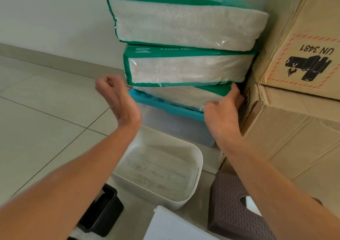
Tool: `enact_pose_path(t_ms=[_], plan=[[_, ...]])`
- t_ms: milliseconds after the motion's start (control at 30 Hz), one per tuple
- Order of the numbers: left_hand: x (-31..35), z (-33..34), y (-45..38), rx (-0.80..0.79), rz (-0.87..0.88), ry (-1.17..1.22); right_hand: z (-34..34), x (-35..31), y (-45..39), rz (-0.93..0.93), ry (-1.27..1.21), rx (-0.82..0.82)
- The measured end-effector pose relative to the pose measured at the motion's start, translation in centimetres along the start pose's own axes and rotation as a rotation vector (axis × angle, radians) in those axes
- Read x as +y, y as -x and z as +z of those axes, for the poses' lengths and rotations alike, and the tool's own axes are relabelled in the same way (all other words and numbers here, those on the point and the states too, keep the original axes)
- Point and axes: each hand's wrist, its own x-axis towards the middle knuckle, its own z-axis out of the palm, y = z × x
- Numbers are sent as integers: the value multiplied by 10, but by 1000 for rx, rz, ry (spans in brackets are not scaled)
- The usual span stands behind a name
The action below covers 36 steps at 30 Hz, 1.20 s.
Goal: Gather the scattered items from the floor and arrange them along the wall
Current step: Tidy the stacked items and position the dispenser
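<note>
Three green-and-clear packs of facial tissue are stacked against the wall: the top pack [185,22], the middle pack [185,68] and the bottom pack [180,96]. They rest on a clear storage box with a blue lid [165,105]. My right hand [223,109] presses on the right end of the bottom pack, fingers spread against it beside the cardboard. My left hand [117,98] hovers in the air left of the stack, fingers curled shut with nothing in them.
Stacked cardboard boxes [301,65] stand right of the tissue stack. A white plastic bin [161,168] sits on the tiled floor below the hands. A black mesh basket [103,212], a brown woven tissue box [237,210] and a white object [171,227] lie nearer me.
</note>
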Motion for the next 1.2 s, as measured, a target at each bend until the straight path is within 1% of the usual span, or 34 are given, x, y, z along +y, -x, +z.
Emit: enact_pose_path(t_ms=[67,100,133,167,233,300,367,433,533,600,700,833,933,1067,1200], plan=[[-1,-6,9,-183,286,-205,4,1,11,-122,57,36],[-4,-6,9,-252,353,-318,6,5,16,-191,96,56],[-6,-5,4,-271,350,-412,9,9,20,-252,145,54],[-6,-4,-1,-263,313,-465,13,14,22,-296,202,23],[-2,0,-15,-236,231,-500,16,22,22,-314,287,-40],[2,4,-27,-242,150,-550,16,25,16,-314,305,-37],[6,9,-35,-293,35,-599,13,22,10,-311,307,-27],[11,14,-39,-389,-68,-612,9,16,8,-261,294,-52],[19,21,-43,-501,-200,-580,7,9,6,-218,277,-88],[23,24,-44,-488,-255,-540,6,7,5,-216,277,-93],[23,24,-49,-420,-351,-393,3,4,5,-173,220,-110],[22,21,-52,-567,-398,-369,-2,-2,0,-99,185,-139],[21,20,-46,-603,-403,-354,-5,-6,-3,-54,163,-132],[22,19,-45,-710,-418,-389,-8,-9,-4,-46,129,-134],[24,21,-56,-803,-468,-450,-5,-8,-3,-49,105,-128]])
